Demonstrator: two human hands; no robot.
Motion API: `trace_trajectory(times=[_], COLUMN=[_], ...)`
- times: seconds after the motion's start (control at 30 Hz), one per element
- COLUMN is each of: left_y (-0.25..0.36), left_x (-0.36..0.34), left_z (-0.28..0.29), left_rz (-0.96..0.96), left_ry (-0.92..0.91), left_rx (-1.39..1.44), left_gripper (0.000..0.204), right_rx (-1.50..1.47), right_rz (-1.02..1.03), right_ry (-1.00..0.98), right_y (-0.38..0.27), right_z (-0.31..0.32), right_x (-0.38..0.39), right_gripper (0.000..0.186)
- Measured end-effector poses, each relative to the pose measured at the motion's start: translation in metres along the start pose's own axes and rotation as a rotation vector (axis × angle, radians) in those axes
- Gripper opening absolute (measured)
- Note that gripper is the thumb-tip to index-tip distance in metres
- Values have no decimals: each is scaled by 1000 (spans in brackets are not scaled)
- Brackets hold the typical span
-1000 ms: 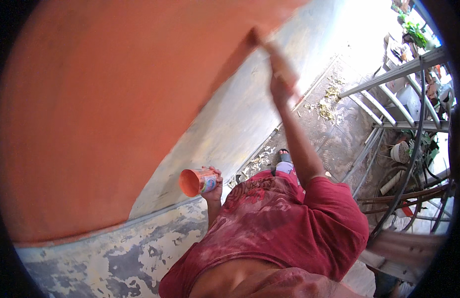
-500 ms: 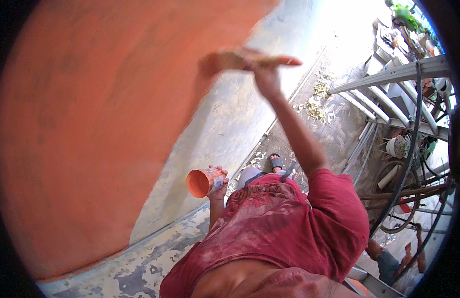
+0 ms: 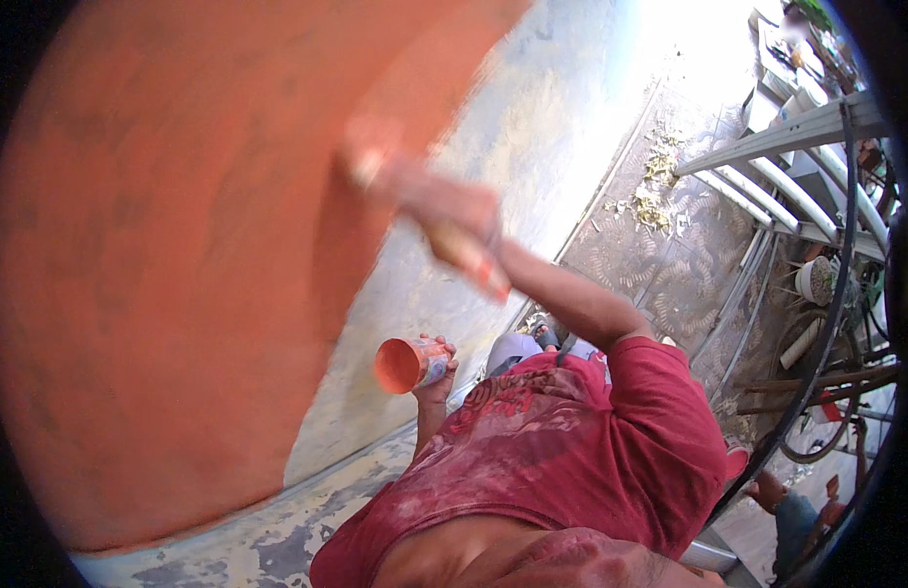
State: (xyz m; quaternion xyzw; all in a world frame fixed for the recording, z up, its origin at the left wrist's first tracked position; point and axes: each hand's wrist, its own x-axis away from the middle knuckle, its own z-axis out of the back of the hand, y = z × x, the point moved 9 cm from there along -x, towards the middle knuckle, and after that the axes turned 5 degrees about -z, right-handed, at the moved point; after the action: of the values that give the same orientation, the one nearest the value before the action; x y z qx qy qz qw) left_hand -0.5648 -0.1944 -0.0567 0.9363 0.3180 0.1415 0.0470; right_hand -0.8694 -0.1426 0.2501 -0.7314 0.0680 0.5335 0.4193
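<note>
Wall (image 3: 199, 255) at person's left, mostly orange, pale toward right edge. Paintbrush (image 3: 464, 257) motion-blurred, clamped in right hand (image 3: 449, 201), head over orange part; contact cannot be told. Cup (image 3: 431, 361), orange inside, gripped by left hand (image 3: 438, 386), near pale part.

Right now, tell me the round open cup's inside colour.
The round open cup is orange inside, best seen in the head view.
</note>
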Motion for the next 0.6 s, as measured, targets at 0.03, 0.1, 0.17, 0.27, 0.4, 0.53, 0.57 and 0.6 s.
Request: trace_trajectory(times=[0.03,0.1,0.17,0.27,0.4,0.53,0.57,0.6], left_y=[-2,-8,-12,-20,-25,-27,-27,-28], left_x=[-1,-5,-6,-12,-11,-8,-8,-9], left_z=[4,5,3,-3,-9,-9,-9,-7], left_rz=[7,37,31,40,35,27,29,24], left_ry=[39,59,46,29,10,26,18,39], left_rx=[13,2,-31,-23,-47,-49,-39,-32], left_gripper=[55,55,54,55,54,53,53,53], right_rx=[-55,-263,-302,-529,-208,262,377,496], right_rz=[2,-122,-199,-550,-333,-265,-261,-252], right_ry=[-130,-160,-180,300,640,767,728,647], right_y=[-15,-9,23,140,199,205,198,189], right_z=[-22,-26,-6,87,232,281,268,242], right_x=[9,12,-5,-44,-80,-75,-71,-69], right_gripper=[38,33,30,21,23,23,23,23])
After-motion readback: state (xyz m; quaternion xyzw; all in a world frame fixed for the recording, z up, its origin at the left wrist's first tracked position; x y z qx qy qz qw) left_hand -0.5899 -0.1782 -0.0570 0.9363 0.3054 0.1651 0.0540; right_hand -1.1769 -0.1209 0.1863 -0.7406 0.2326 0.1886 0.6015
